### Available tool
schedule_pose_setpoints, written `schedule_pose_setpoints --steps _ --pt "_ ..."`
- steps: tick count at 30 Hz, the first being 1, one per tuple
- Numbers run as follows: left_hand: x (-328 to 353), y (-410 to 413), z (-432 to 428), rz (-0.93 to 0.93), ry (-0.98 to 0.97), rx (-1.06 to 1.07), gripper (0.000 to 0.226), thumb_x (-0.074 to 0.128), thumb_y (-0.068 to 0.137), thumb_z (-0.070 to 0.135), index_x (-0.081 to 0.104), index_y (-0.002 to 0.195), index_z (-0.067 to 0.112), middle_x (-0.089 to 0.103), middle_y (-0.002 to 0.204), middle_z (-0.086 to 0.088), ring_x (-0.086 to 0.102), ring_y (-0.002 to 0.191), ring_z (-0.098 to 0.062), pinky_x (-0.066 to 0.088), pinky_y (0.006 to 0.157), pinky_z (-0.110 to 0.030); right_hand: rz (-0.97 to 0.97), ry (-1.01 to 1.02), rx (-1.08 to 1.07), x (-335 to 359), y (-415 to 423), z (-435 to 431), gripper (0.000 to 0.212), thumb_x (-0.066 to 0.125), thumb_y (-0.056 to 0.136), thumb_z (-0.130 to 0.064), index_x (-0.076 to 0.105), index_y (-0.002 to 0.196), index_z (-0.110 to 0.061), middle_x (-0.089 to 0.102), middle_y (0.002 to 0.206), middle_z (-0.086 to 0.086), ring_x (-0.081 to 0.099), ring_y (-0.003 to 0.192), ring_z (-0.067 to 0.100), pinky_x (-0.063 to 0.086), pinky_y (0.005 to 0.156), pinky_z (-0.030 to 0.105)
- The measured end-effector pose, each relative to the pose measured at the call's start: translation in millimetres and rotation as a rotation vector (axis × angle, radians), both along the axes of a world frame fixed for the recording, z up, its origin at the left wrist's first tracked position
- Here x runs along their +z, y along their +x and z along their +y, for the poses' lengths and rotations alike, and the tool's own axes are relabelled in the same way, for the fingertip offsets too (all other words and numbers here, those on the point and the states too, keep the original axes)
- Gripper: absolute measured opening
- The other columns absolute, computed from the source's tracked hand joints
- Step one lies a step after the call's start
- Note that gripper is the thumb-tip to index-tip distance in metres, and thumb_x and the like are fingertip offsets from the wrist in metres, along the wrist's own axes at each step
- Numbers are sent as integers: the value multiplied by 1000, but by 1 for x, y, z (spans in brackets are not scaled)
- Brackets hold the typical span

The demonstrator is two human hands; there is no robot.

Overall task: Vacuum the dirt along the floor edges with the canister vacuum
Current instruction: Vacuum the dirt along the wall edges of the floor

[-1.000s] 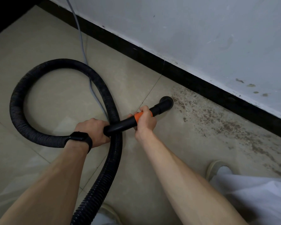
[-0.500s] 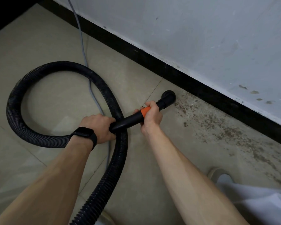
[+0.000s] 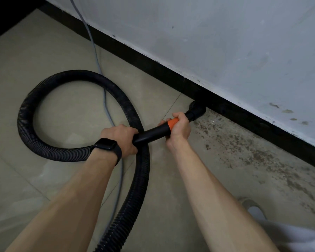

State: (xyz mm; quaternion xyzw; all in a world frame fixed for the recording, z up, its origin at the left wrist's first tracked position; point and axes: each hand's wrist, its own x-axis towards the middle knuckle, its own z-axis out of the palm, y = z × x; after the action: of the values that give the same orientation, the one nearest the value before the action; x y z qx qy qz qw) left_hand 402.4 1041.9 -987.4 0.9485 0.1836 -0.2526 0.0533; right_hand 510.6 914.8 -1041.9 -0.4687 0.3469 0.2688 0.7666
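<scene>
Floor tiles (image 3: 44, 60) beside the skirting (image 3: 145, 65) are soiled; dirt (image 3: 258, 155) is spread rightward from the nozzle (image 3: 196, 110); the wand (image 3: 153, 133) is clasped by the right grip (image 3: 180, 130), nearer, and left grip (image 3: 119, 138).

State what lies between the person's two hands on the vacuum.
In the head view, a bare stretch of the black wand runs from the left hand to the right hand, ending in an orange collar; the hose crosses beneath it.
</scene>
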Motion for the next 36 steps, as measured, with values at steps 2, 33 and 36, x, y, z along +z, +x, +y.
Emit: schedule_pose_setpoints --steps 2,33,36 --pt "-5 3 -1 -12 6 7 30 66 79 47 60 107 39 57 87 6 61 82 -21 38 62 -30 -2 3 -3 -4 4 0 24 65 77 -9 55 98 -5 59 55 6 60 46 26 57 55 37" --pt "-66 -34 52 -104 -143 397 22 67 80 47 60 99 39 60 86 7 51 74 -18 38 60 -27 -31 -140 257 -27 4 89 8 63 77 -8 56 80 -6 56 50 6 60 42 23 54 48 32" --pt "-60 -44 53 -86 -128 477 20 66 80 47 56 94 38 57 81 7 52 73 -19 39 61 -28 -3 -121 413 -17 7 107 6 64 78 -10 59 79 -7 59 52 6 62 44 25 55 49 31"
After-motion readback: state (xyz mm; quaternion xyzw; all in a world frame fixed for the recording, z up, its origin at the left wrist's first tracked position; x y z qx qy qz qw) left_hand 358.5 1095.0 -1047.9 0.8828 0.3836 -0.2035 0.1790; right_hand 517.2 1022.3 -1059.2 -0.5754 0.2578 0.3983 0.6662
